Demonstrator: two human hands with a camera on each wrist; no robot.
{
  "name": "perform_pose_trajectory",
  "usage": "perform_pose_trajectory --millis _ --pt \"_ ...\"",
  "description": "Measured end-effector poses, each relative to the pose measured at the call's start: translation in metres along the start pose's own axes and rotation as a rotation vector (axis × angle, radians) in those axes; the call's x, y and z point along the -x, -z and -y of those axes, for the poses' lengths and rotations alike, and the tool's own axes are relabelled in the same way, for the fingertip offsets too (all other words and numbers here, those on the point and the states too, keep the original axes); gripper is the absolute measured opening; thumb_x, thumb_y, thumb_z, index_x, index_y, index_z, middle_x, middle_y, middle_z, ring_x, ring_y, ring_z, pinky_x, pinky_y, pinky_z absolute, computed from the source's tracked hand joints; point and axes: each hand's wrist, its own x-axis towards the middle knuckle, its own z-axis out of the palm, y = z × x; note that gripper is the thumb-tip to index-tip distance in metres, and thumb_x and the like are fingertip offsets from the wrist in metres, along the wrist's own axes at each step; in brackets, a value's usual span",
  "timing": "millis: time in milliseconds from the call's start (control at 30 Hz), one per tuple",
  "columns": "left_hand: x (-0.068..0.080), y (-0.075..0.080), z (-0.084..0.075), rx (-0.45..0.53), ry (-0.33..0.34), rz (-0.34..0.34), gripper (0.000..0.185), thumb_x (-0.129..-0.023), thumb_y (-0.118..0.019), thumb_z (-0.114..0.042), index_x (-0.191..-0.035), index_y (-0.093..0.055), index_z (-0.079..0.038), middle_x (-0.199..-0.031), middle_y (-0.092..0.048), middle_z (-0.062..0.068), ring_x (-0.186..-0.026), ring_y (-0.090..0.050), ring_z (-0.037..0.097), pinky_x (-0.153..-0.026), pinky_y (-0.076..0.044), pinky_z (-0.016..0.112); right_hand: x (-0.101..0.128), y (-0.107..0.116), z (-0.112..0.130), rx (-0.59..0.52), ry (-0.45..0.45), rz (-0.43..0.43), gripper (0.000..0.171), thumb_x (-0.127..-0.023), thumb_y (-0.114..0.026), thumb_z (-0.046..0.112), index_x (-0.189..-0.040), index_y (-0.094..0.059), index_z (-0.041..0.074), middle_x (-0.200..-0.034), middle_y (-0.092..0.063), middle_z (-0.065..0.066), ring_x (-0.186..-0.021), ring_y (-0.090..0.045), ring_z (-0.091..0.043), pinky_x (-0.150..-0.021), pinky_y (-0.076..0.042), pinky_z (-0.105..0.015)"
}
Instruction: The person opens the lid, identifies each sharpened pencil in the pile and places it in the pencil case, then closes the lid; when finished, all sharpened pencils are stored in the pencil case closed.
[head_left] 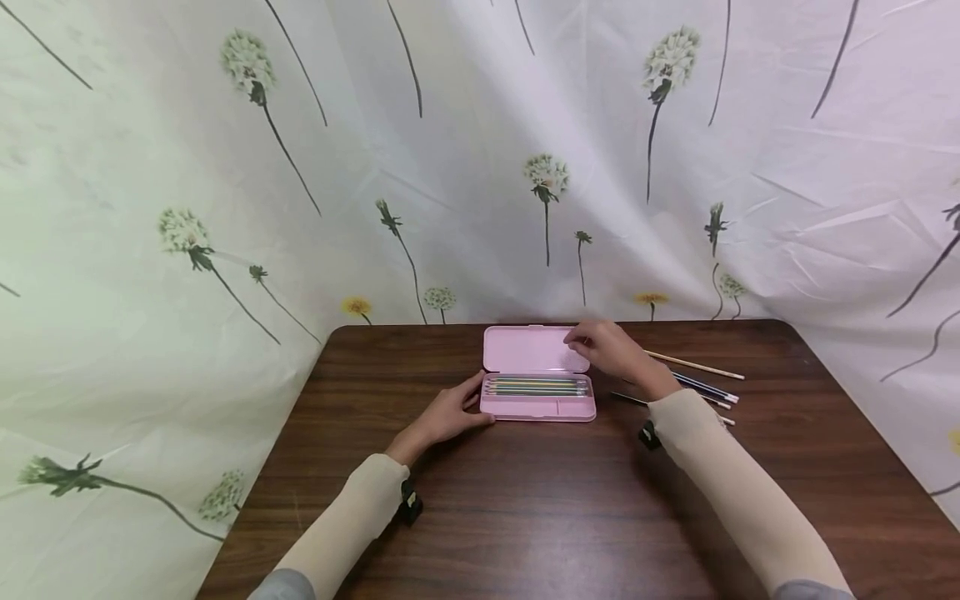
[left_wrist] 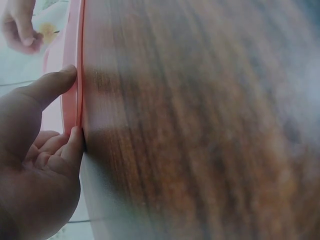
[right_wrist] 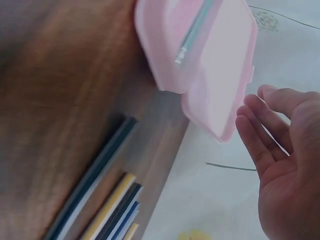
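Pink case (head_left: pixel 537 396) sat mid-worktop (head_left: pixel 525 500), lid (head_left: pixel 528 348) up. Several pencils (head_left: pixel 536 387) already in tray. More pens (head_left: pixel 701 385) left lying right of case. Left hand (head_left: pixel 448 413) steadied left end, fingers (left_wrist: pixel 52 85) relaxed. Right hand (head_left: pixel 611 348) by lid edge, fingers (right_wrist: pixel 257 127) straight, gripped nothing.
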Motion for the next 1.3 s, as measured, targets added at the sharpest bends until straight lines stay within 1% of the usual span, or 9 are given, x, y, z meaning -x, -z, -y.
perform_pose_trajectory --millis 100,267,467,633,833,1000,1100,1233,1300 --pt "0.001 0.0 0.0 0.0 -0.004 -0.001 0.09 -0.097 -0.082 -0.028 -0.169 -0.031 -0.01 -0.174 -0.034 0.013 -0.148 -0.054 0.031 -0.12 -0.049 0.045 -0.01 0.004 0.006 -0.009 -0.078 0.037 0.021 -0.105 -0.066 0.01 -0.121 -0.078 0.003 -0.119 -0.077 -0.014 -0.105 -0.07 -0.027 -0.093 -0.062 -0.049" --pt "0.002 0.001 0.0 -0.002 -0.008 -0.004 0.089 -0.097 -0.082 -0.027 -0.168 -0.032 -0.01 -0.173 -0.034 0.013 -0.148 -0.054 0.031 -0.12 -0.049 0.045 -0.027 0.005 0.013 0.004 -0.122 0.061 0.027 -0.108 -0.063 0.015 -0.129 -0.074 0.002 -0.128 -0.075 -0.017 -0.12 -0.068 -0.034 -0.108 -0.056 -0.055" --pt "0.003 0.002 -0.002 0.0 -0.003 -0.004 0.089 -0.097 -0.082 -0.027 -0.168 -0.032 -0.01 -0.174 -0.033 0.012 -0.148 -0.054 0.03 -0.12 -0.048 0.045 -0.039 0.001 0.016 0.015 -0.152 0.103 0.032 -0.109 -0.059 0.015 -0.134 -0.071 -0.001 -0.134 -0.072 -0.021 -0.128 -0.066 -0.038 -0.114 -0.052 -0.057" --pt "0.002 0.002 -0.003 -0.004 -0.004 -0.002 0.089 -0.097 -0.082 -0.026 -0.168 -0.032 -0.01 -0.174 -0.034 0.012 -0.148 -0.054 0.03 -0.121 -0.048 0.045 -0.045 -0.003 0.016 -0.002 -0.202 0.158 0.035 -0.111 -0.056 0.019 -0.138 -0.069 0.001 -0.138 -0.069 -0.021 -0.13 -0.063 -0.037 -0.116 -0.05 -0.057" --pt "0.002 0.002 -0.003 -0.006 -0.003 0.001 0.089 -0.097 -0.081 -0.026 -0.169 -0.031 -0.011 -0.174 -0.032 0.01 -0.149 -0.053 0.029 -0.121 -0.047 0.045 -0.049 -0.003 0.018 -0.02 -0.188 0.143 0.033 -0.111 -0.058 0.022 -0.134 -0.071 0.002 -0.131 -0.072 -0.018 -0.118 -0.066 -0.033 -0.109 -0.055 -0.054" --pt "0.001 0.001 -0.001 -0.006 -0.01 -0.002 0.089 -0.097 -0.081 -0.026 -0.169 -0.03 -0.008 -0.175 -0.03 0.013 -0.151 -0.051 0.031 -0.121 -0.048 0.046 -0.048 -0.002 0.024 -0.022 -0.14 0.094 0.029 -0.11 -0.062 0.024 -0.125 -0.075 0.003 -0.116 -0.073 -0.014 -0.102 -0.065 -0.027 -0.094 -0.059 -0.047" --pt "0.002 0.0 0.0 -0.007 -0.012 0.0 0.089 -0.098 -0.08 -0.026 -0.169 -0.029 -0.007 -0.175 -0.028 0.014 -0.151 -0.05 0.031 -0.121 -0.047 0.046 -0.047 -0.001 0.032 -0.017 -0.108 0.07 0.027 -0.109 -0.064 0.028 -0.116 -0.076 0.005 -0.106 -0.072 -0.01 -0.093 -0.062 -0.023 -0.083 -0.057 -0.041" --pt "0.001 0.0 -0.001 -0.013 -0.012 -0.002 0.09 -0.098 -0.08 -0.027 -0.169 -0.028 -0.008 -0.175 -0.027 0.015 -0.153 -0.048 0.032 -0.122 -0.046 0.048 -0.042 0.001 0.044 -0.017 -0.018 0.079 0.02 -0.108 -0.065 0.026 -0.107 -0.074 0.008 -0.096 -0.069 -0.006 -0.083 -0.058 -0.019 -0.074 -0.053 -0.036" --pt "0.0 0.0 -0.002 -0.011 -0.013 -0.002 0.091 -0.098 -0.08 -0.028 -0.169 -0.027 -0.009 -0.175 -0.027 0.016 -0.153 -0.048 0.032 -0.123 -0.046 0.048 -0.038 0.001 0.05 -0.028 0.028 0.111 0.016 -0.108 -0.064 0.022 -0.108 -0.072 0.008 -0.097 -0.069 -0.005 -0.084 -0.059 -0.018 -0.075 -0.054 -0.036"
